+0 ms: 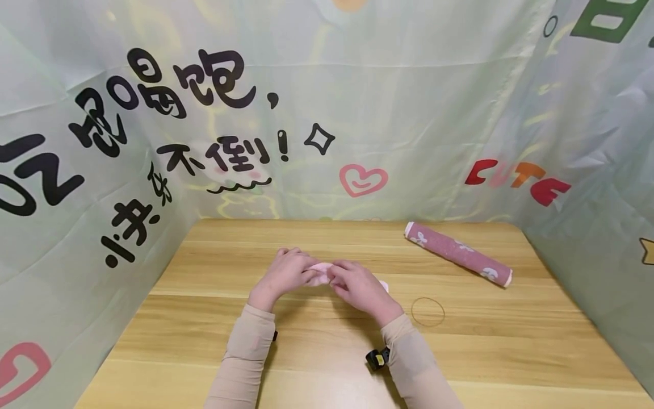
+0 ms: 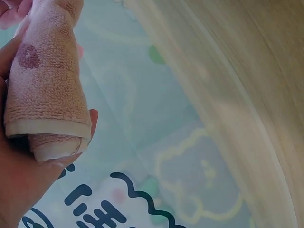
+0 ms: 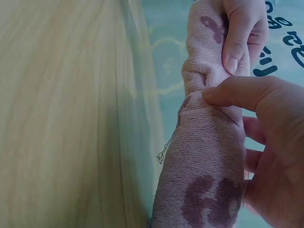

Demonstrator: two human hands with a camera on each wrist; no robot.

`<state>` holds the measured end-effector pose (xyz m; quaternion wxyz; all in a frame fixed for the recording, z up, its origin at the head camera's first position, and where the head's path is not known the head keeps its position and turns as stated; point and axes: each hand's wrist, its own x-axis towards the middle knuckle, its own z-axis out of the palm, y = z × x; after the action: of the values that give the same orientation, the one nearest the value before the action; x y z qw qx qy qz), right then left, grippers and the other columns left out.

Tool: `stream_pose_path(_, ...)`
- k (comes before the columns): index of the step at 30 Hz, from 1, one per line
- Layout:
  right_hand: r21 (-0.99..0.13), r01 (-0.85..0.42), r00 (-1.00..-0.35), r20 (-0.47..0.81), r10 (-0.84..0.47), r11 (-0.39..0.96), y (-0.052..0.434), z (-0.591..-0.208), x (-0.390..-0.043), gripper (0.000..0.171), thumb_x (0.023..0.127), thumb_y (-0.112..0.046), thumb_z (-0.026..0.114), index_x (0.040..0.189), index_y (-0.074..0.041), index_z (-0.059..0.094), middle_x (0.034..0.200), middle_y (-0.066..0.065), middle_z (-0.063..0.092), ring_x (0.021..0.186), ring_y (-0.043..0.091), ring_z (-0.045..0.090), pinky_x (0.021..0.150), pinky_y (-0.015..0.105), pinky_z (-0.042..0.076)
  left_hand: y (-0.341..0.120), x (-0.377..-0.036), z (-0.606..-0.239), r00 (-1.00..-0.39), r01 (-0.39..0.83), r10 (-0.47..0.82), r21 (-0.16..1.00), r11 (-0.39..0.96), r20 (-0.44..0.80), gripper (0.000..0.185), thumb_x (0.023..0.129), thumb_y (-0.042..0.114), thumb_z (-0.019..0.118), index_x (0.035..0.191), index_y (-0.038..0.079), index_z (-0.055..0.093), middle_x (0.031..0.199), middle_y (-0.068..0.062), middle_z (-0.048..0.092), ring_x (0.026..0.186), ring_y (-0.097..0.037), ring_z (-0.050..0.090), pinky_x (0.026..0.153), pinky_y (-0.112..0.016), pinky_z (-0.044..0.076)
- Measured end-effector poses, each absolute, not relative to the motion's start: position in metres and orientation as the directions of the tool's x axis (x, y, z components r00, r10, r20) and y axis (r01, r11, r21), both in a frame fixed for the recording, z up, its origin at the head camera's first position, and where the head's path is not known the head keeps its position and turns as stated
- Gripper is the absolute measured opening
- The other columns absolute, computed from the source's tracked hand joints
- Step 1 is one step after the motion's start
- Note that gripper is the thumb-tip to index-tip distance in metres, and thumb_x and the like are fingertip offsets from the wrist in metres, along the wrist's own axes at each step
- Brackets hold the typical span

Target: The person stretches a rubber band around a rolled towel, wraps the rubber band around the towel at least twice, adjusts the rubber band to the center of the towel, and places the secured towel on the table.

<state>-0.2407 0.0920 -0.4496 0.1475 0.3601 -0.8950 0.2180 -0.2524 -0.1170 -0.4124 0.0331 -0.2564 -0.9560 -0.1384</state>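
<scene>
Arms (image 1: 244, 358) angled inward. Rolled towel (image 1: 320, 274) gripped by my left hand (image 1: 286, 271) at its nine o'clock and right hand (image 1: 361, 286) at three.

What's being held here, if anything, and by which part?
A rolled pink towel: the left hand holds it towards one end, the right hand near its middle.
</scene>
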Motion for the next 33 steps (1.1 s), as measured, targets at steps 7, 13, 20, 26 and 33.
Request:
stream_pose_path(7,-0.263,-0.720,-0.684,0.427,-0.592,0.642,0.096,-0.449,-0.243,0.014,0.086,-0.014,0.072,0.097,-0.017,0.064,0.113,0.005,0.067,0.098,0.023,0.066,0.085,0.038,0.055,-0.116,-0.251,-0.411,-0.856,0.517,0.498,0.250,0.818,0.142,0.027,0.095,0.038,0.061,0.113,0.021,0.073,0.103,0.001,0.073,0.106,-0.022,0.060,0.101,-0.050,0.037)
stream_pose_path(13,-0.203,-0.781,-0.598,0.517,-0.612,0.591,0.100,-0.451,-0.246,0.017,0.087,-0.014,0.073,0.102,-0.021,0.071,0.124,0.007,0.067,0.108,0.028,0.066,0.092,0.043,0.053,-0.117,-0.251,-0.409,-0.865,0.502,0.483,0.300,0.811,0.140,0.026,0.096,0.036,0.060,0.112,0.020,0.073,0.105,0.001,0.074,0.100,-0.020,0.059,0.101,-0.050,0.036)
stream_pose_path(20,-0.296,-0.760,-0.640,0.501,-0.583,0.579,0.102,-0.450,-0.244,0.010,0.087,-0.019,0.073,0.097,-0.019,0.075,0.126,0.010,0.067,0.113,0.026,0.066,0.093,0.039,0.054,-0.119,-0.252,-0.404,-0.869,0.491,0.478,0.317,0.811,0.124,0.022,0.095,0.029,0.061,0.110,0.019,0.074,0.108,0.001,0.074,0.101,-0.021,0.059,0.102,-0.052,0.035)
stream_pose_path(26,-0.346,-0.723,-0.685,0.473,-0.555,0.598,0.101,-0.451,-0.244,0.003,0.087,-0.018,0.073,0.089,-0.016,0.071,0.124,0.011,0.068,0.113,0.027,0.066,0.093,0.040,0.054,-0.119,-0.252,-0.403,-0.866,0.496,0.490,0.313,0.810,0.105,0.021,0.095,0.029,0.061,0.109,0.021,0.074,0.108,0.003,0.074,0.103,-0.020,0.060,0.104,-0.051,0.035)
stream_pose_path(33,-0.365,-0.703,-0.705,0.468,-0.533,0.610,0.102,-0.454,-0.244,0.009,0.085,-0.018,0.074,0.086,-0.019,0.065,0.124,0.010,0.067,0.106,0.026,0.068,0.086,0.039,0.056,-0.118,-0.251,-0.405,-0.868,0.492,0.482,0.312,0.812,0.116,0.022,0.095,0.031,0.062,0.108,0.018,0.074,0.106,0.002,0.074,0.102,-0.020,0.060,0.103,-0.050,0.036)
